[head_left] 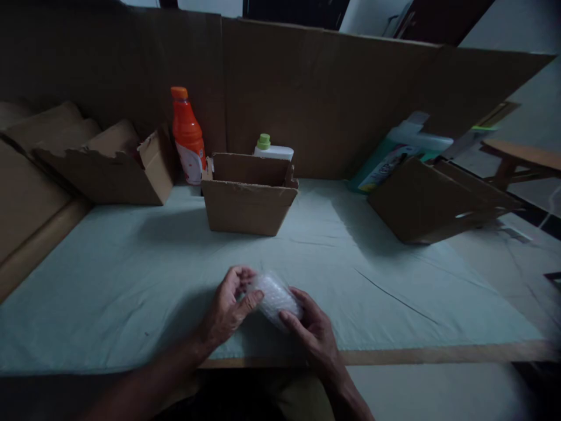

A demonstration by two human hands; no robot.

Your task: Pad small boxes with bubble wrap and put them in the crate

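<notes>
Between my hands is a small bundle of clear bubble wrap (pixel 276 296), held just above the cloth near the table's front edge. What lies inside the wrap cannot be made out. My right hand (pixel 316 327) grips the bundle's right end, thumb on top and fingers behind. At the left end, my left hand (pixel 232 304) has its thumb laid on the wrap and its fingers curled at the far side. Beyond the hands stands an open cardboard box (pixel 248 207), its inside partly hidden by the front wall.
A pale green cloth (pixel 131 292) covers the table. Behind stand an orange bottle (pixel 188 134), a white bottle with green cap (pixel 274 152) and a teal jug (pixel 381 158). Cardboard boxes sit left (pixel 109 175) and right (pixel 438 199). A dark thin strand (pixel 394 296) lies at right.
</notes>
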